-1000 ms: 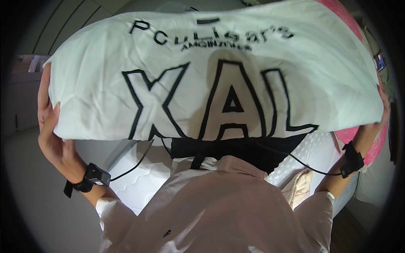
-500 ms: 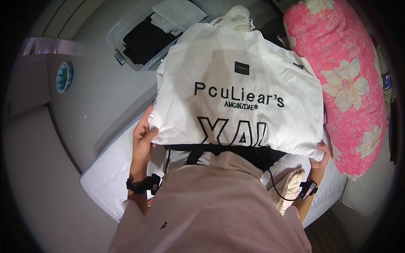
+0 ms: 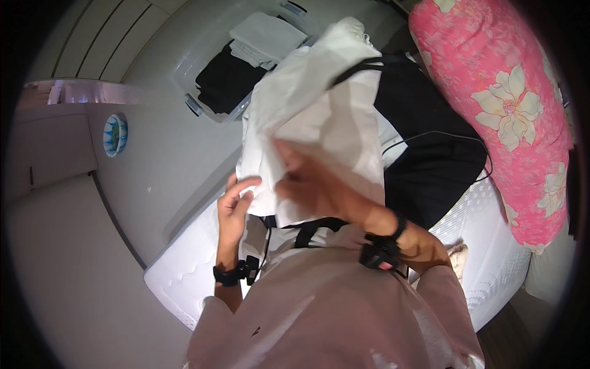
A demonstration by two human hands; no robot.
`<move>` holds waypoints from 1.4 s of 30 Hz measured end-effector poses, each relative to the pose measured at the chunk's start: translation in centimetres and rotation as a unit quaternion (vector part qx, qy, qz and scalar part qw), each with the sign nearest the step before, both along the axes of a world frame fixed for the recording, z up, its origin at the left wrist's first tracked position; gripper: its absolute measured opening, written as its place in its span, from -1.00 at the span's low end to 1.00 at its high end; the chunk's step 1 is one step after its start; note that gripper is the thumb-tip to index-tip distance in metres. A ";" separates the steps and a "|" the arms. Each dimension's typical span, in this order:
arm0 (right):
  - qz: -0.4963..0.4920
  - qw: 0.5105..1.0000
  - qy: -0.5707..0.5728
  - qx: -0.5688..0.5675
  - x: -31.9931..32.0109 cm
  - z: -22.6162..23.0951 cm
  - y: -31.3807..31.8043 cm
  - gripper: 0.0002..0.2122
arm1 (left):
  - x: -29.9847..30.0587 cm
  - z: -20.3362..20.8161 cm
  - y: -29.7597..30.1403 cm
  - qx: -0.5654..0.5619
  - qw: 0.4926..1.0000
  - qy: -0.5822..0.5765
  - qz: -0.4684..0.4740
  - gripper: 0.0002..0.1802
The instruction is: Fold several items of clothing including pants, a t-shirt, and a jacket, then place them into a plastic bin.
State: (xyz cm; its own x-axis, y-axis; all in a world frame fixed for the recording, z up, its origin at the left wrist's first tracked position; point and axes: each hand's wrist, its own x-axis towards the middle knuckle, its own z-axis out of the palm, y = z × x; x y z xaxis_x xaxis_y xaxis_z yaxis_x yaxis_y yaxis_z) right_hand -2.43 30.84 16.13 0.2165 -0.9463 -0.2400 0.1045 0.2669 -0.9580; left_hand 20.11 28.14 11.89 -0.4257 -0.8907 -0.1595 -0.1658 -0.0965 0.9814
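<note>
A white shirt (image 3: 344, 117) lies in front of me, its right part turned over toward the left so the printed front is hidden. My right hand (image 3: 301, 178) is across my body, blurred, gripping the turned-over fabric near the shirt's left side. My left hand (image 3: 236, 200) is at the shirt's lower left edge, thumb and fingers apart. Black fabric (image 3: 430, 135) lies uncovered to the right of the shirt, with a thin black cable across it. Both wrists wear black straps with small devices.
A clear plastic bin (image 3: 212, 111) at the far left holds folded black and white clothes. A pink floral bolster (image 3: 491, 74) lies along the right. Beneath everything is a white mattress (image 3: 175, 270). A blue-and-white round object (image 3: 115, 135) sits on the floor at left.
My right hand has swung from the shirt's right corner to its left side, carrying the fabric over. The printed front went out of sight and the black fabric came into view.
</note>
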 end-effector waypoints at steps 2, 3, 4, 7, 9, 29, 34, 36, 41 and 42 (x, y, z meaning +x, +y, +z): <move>0.008 0.999 -0.014 -0.031 3.2 -1.0 -1.5 -0.34 | 1.2 -0.9 0.4 0.065 0.997 0.012 0.036 -0.73; 0.009 0.998 0.058 -0.032 3.8 -1.9 -1.7 -0.40 | 1.6 -1.3 0.7 0.091 0.994 0.016 0.064 -0.64; 0.011 0.991 0.132 -0.031 4.0 -1.8 -2.0 -0.46 | 1.4 -1.3 0.9 0.119 0.988 0.021 0.093 -0.54; 0.033 0.991 0.129 -0.032 4.3 -2.4 -3.6 -0.65 | 1.4 -0.5 0.7 0.181 0.976 0.093 0.071 -0.32; 0.046 0.998 0.009 0.042 4.0 -1.9 -4.1 -0.73 | 3.3 -1.3 0.4 0.149 0.988 0.044 0.009 -0.29; -0.242 0.959 -0.030 0.145 -13.2 -9.2 1.6 -0.54 | -2.5 -3.7 -10.6 0.379 0.923 0.053 -0.046 -0.16; -0.160 0.939 -0.252 0.171 -13.9 -13.4 0.5 -0.53 | -2.8 -3.5 -11.9 0.417 0.906 -0.011 -0.067 -0.38; -0.172 0.919 -0.267 0.232 -13.8 -14.9 0.5 -0.61 | -3.6 -2.6 -12.1 0.412 0.910 -0.006 -0.047 -0.41; -0.178 0.949 -0.207 0.155 -14.6 -5.6 0.6 -0.65 | -4.6 -3.0 -12.7 0.434 0.899 0.054 -0.016 -0.48; -0.185 0.948 -0.208 0.153 -15.2 -5.3 0.4 -0.65 | -5.6 -1.9 -12.8 0.431 0.899 0.078 -0.011 -0.47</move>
State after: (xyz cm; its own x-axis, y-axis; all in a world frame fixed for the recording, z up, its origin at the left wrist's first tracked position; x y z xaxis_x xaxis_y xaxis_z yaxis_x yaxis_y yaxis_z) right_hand -17.61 31.27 10.85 0.0193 -0.8758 -0.4822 0.5980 0.3966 -0.6965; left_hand 14.53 15.32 9.99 -0.5197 -0.4565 -0.7222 -0.0437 -0.8300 0.5560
